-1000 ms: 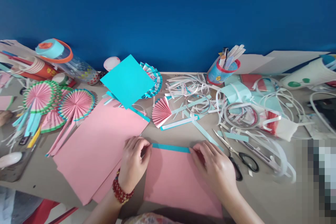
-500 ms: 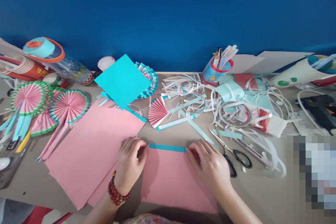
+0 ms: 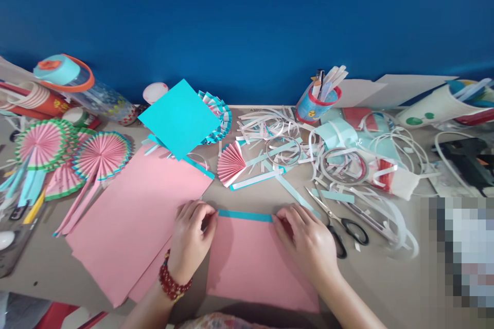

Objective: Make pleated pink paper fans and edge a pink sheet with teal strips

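Observation:
A pink paper sheet lies in front of me with a blue paper strip along its far edge. My left hand, a beaded bracelet on its wrist, pinches the far left corner of sheet and strip. At the far right corner, my right hand is closed in the same way, fingertips on the strip's end. Larger pink sheets rest to the left of my left hand. Scissors with black handles lie partly open just right of my right hand. Beyond the sheet sits a folded pink paper fan.
Pleated paper fans lie at the left beside a water bottle. A turquoise square overlaps the pink sheets. Paper scraps, tape rolls and a pen cup fill the back. A black glue gun is at the right.
Both hands keep their hold at the strip's ends. The view shifts very slightly; nothing else has visibly moved.

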Available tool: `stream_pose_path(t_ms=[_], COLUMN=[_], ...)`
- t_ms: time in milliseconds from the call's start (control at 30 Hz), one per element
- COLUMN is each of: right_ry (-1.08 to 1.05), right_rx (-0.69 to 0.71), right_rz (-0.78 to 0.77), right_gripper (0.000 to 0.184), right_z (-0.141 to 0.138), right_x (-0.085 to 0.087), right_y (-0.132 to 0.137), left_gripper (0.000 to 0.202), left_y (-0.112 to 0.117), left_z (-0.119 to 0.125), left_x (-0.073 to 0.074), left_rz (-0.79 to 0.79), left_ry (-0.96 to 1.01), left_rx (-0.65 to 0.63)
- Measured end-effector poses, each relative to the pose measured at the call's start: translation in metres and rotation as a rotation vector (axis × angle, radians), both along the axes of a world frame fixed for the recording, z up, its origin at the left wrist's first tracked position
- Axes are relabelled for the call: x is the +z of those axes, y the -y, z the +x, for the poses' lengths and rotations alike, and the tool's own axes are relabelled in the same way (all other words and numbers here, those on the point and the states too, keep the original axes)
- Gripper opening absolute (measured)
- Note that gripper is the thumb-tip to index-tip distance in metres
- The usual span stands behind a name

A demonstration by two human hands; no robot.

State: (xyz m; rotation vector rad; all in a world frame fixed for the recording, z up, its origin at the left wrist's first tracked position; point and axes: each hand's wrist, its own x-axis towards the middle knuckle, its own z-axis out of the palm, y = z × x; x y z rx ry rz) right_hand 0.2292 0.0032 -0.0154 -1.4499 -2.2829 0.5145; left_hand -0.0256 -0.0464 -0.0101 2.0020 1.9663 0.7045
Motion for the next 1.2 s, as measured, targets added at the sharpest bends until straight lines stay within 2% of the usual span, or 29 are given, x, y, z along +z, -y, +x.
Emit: stream_pose_path(t_ms=[500,767,1200], right_ry=[0.037,0.044,0.062], right_rx=[0.0,0.0,0.004], right_rz=[0.019,0.076,0.036], right_gripper=[0.018,0.019,0.017], right_z=[-0.0013,-0.0033,-0.0024], right_x=[-0.0007,0.0018,0.0003], right_y=[0.0013,0.0004,0.0013], left_gripper=[0.016,0.015,0.018], left_y=[-0.0007,0.0029,0.0024], left_z=[0.0006,0.0033,0.0017], left_x=[-0.0003,-0.0011,-0.0002], left_rz=[-0.032,-0.041,-0.06], left_ry=[-0.023,0.009,0.019], left_rx=[0.006,0.109,0.047])
